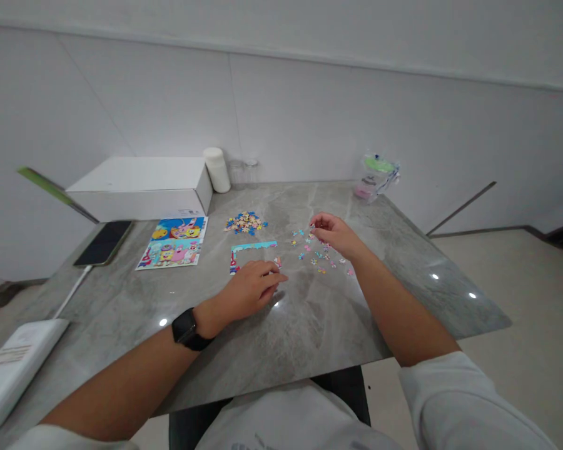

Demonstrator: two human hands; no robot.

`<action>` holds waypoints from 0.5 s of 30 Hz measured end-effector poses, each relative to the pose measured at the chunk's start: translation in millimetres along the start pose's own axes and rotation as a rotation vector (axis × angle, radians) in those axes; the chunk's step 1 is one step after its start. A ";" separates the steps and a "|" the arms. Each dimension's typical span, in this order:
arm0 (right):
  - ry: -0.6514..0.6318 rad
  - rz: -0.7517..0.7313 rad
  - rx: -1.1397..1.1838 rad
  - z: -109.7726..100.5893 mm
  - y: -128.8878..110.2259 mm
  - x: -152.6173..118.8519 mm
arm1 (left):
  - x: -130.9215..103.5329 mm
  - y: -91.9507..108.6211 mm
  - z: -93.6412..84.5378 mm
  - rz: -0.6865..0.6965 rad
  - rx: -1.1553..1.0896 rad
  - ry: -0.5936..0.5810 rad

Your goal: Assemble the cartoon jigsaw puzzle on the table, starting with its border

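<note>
A partly joined jigsaw puzzle border (pixel 254 245) lies mid-table, with a light blue top strip and a colourful left side. My left hand (pixel 253 286), with a black watch on the wrist, rests over its lower edge and hides part of it. Its fingers are stretched out and hold nothing visible. To the right, loose puzzle pieces (pixel 319 255) are scattered on the table. Above them, my right hand (pixel 334 234) pinches a small puzzle piece (pixel 312 226) between thumb and fingers. A denser heap of puzzle pieces (pixel 246 222) sits behind the border.
A printed cartoon picture sheet (pixel 172 244) lies left of the puzzle on the grey table (pixel 304 331). Farther left are a phone (pixel 104 242) and a white power bank (pixel 21 369), joined by a cable. A white box (pixel 141 187), white cylinder (pixel 217 170) and plastic bag (pixel 376 178) stand behind.
</note>
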State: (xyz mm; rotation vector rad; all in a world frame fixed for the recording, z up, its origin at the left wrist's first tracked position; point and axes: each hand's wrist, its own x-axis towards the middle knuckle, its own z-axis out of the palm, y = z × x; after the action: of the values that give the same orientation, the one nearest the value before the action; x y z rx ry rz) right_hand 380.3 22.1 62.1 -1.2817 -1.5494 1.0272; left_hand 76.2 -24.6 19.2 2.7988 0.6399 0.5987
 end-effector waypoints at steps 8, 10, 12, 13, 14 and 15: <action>-0.077 -0.150 -0.076 30.4 -42.6 32.8 | 11.4 -6.0 21.1 0.017 0.076 -0.021; -0.091 -0.131 -0.057 36.1 -41.3 34.9 | 6.8 -7.8 26.6 0.004 0.049 -0.029; -0.108 -0.095 -0.042 40.7 -35.4 35.7 | 2.6 -8.7 28.9 0.000 0.038 -0.031; -0.117 -0.079 -0.042 42.4 -31.3 35.9 | 1.2 -9.1 28.8 -0.004 0.042 -0.023; -0.120 -0.070 -0.053 43.7 -26.8 36.1 | 0.3 -9.8 28.0 -0.011 0.049 -0.012; -0.120 -0.070 -0.076 44.5 -21.9 36.6 | 0.0 -10.9 26.6 -0.021 0.058 -0.001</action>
State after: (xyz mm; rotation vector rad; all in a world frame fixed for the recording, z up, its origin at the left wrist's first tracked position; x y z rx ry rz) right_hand 327.7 52.2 73.7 -1.2274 -1.7268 1.0246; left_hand 83.7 -17.9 -7.7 2.8417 0.6967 0.5831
